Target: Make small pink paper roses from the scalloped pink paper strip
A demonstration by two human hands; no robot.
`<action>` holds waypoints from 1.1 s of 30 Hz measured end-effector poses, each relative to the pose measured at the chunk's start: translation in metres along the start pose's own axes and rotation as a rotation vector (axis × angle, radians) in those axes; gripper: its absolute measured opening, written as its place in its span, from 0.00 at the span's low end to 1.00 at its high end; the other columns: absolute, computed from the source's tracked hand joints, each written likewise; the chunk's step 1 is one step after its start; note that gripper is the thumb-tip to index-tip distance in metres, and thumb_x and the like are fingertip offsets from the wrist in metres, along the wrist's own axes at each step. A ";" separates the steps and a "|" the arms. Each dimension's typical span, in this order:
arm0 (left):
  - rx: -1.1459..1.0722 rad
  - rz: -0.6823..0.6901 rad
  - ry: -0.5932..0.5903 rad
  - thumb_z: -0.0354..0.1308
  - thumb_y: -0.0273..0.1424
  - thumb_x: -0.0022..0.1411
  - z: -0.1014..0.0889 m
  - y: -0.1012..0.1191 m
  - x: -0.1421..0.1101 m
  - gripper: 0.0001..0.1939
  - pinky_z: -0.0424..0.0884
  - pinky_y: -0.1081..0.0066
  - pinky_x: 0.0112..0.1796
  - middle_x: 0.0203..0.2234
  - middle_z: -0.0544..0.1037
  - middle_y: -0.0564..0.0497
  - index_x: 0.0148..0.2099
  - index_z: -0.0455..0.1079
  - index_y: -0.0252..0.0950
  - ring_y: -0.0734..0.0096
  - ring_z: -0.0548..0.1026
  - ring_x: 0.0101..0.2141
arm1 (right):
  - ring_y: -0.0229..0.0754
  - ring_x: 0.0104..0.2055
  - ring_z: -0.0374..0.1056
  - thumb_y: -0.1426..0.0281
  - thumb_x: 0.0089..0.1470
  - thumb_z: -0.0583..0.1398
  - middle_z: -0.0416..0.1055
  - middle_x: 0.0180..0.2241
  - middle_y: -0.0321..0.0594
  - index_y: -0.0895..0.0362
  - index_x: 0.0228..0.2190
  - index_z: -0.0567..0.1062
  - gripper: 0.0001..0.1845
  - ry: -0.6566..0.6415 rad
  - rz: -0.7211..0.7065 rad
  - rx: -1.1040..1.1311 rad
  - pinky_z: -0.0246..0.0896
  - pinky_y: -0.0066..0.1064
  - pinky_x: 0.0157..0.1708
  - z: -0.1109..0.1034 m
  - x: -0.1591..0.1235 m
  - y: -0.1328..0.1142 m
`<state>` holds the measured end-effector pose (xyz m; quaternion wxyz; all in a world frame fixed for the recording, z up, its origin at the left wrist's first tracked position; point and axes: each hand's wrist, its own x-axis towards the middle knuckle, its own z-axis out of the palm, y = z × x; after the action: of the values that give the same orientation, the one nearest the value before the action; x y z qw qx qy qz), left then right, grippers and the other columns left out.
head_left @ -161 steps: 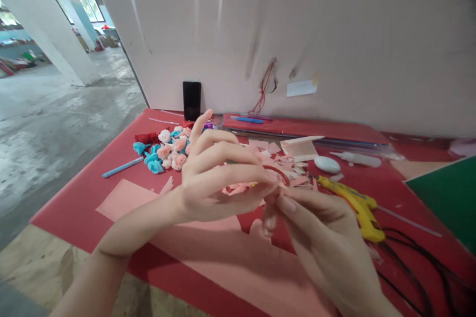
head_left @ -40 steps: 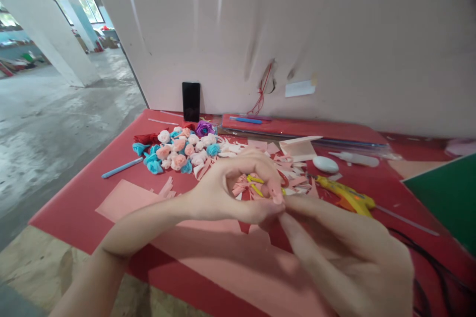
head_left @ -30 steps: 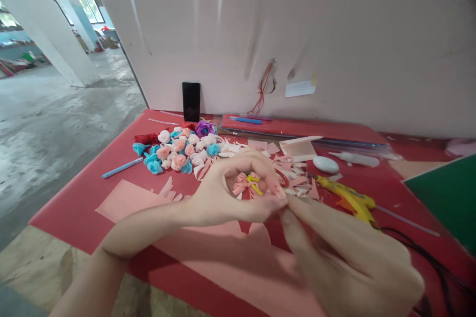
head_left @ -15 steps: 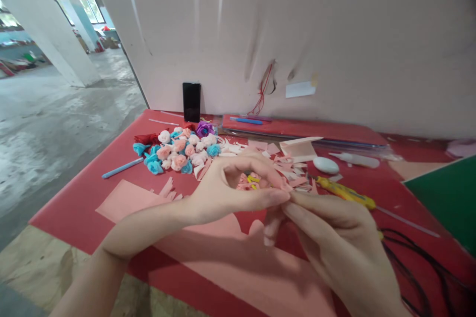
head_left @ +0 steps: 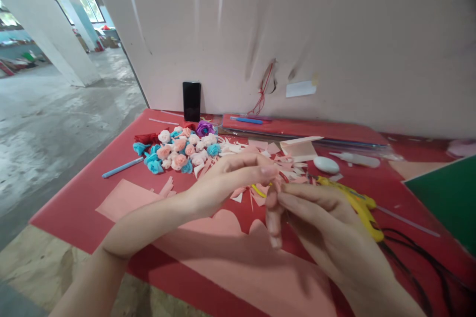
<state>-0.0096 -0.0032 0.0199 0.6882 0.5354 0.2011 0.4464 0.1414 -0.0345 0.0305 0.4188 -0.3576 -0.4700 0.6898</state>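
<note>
Over the middle of the red table, my two hands meet at a small pink paper piece, mostly hidden by the fingers. My right hand pinches it between thumb and forefinger, its other fingers curled below. My left hand comes in from the left, thumb and forefinger closed together at the piece's upper end. Beneath them lies a large pink paper sheet with a scalloped edge. Pink and white paper scraps are scattered behind the hands, with something yellow among them.
Paper roses in pink, white, blue, red and purple are heaped at left. A black phone leans on the white board. A yellow glue gun with a dark cable lies right, near a white oval object and a blue pen.
The ring formed by my left thumb and fingers has flattened, and that thumb has moved up and slightly left. My right hand has shifted slightly down, uncovering more of the glue gun.
</note>
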 end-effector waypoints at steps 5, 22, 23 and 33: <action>-0.050 -0.017 -0.023 0.61 0.37 0.57 0.000 0.001 0.000 0.12 0.64 0.74 0.33 0.20 0.69 0.55 0.26 0.71 0.34 0.79 0.67 0.23 | 0.31 0.16 0.64 0.65 0.46 0.65 0.69 0.15 0.34 0.57 0.21 0.78 0.08 0.011 0.009 -0.002 0.61 0.22 0.18 0.000 -0.001 0.000; -0.102 -0.014 -0.146 0.61 0.33 0.57 -0.004 0.007 -0.002 0.09 0.65 0.73 0.30 0.24 0.71 0.52 0.29 0.70 0.33 0.75 0.69 0.25 | 0.34 0.17 0.62 0.73 0.52 0.57 0.66 0.14 0.32 0.54 0.19 0.71 0.12 0.112 -0.525 -0.587 0.59 0.25 0.19 -0.002 -0.001 0.004; -0.080 -0.009 -0.162 0.60 0.33 0.57 -0.005 0.008 -0.002 0.08 0.65 0.73 0.31 0.24 0.70 0.52 0.30 0.70 0.34 0.74 0.70 0.27 | 0.34 0.17 0.63 0.75 0.52 0.56 0.67 0.15 0.32 0.53 0.20 0.71 0.12 0.097 -0.613 -0.667 0.59 0.25 0.19 -0.004 -0.001 0.004; 0.209 -0.037 -0.231 0.59 0.31 0.59 -0.009 0.024 -0.010 0.05 0.66 0.75 0.35 0.33 0.71 0.50 0.34 0.71 0.35 0.73 0.69 0.35 | 0.35 0.20 0.64 0.80 0.53 0.54 0.67 0.19 0.31 0.52 0.25 0.69 0.11 -0.068 -0.714 -0.841 0.61 0.24 0.21 -0.020 0.002 -0.001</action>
<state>-0.0314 -0.0056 0.0367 0.6552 0.6483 0.1757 0.3458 0.1589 -0.0255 0.0253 0.4324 -0.2898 -0.8104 0.2689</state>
